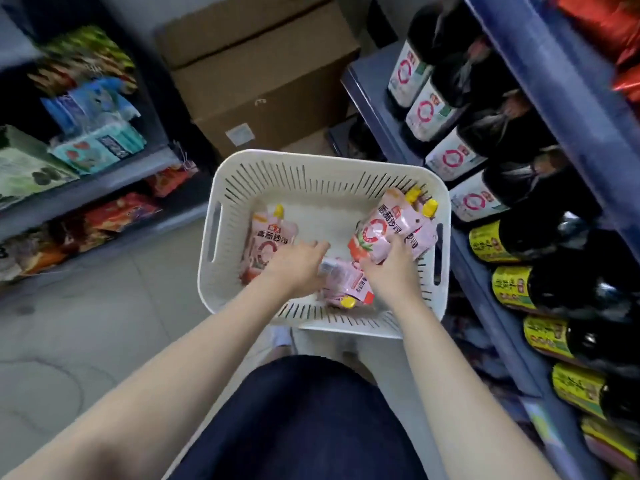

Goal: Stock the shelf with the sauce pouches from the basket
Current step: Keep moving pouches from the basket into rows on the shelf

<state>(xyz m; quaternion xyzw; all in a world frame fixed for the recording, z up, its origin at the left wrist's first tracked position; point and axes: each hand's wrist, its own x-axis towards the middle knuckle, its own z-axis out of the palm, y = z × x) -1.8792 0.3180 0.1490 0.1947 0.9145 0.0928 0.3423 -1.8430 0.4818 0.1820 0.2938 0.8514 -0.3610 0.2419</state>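
Left to right. Snack packs on the left shelving [104,174]: print too blurred to be read.

Left hand [294,265] is flat and spread, laid over a pouch [263,237] on the basket floor; nothing is gripped. 番茄沙司 can be read on that pouch, under a small red logo and a yellow cap.

One more pouch [346,289] lies between the hands by the near wall, cap toward the camera; label not legible.

Right hand [388,268] is clenched on a bunch of pouches [381,230], at least two, lifted off the floor of the white basket [322,168] but still inside the rim. 番茄沙司 can be read again on the front one.

Risks, as judged:
- The bunch is pinched at the bottom edge only, so the rear pouch could slide out on the lift.
- The basket seems perched on a narrow support [346,332], so it could be tipped if the left hand presses off-centre.
- The target shelf [374,109] is lined with dark bottles [450,157], which could be knocked during insertion. Their labels show a red ring; text unreadable.
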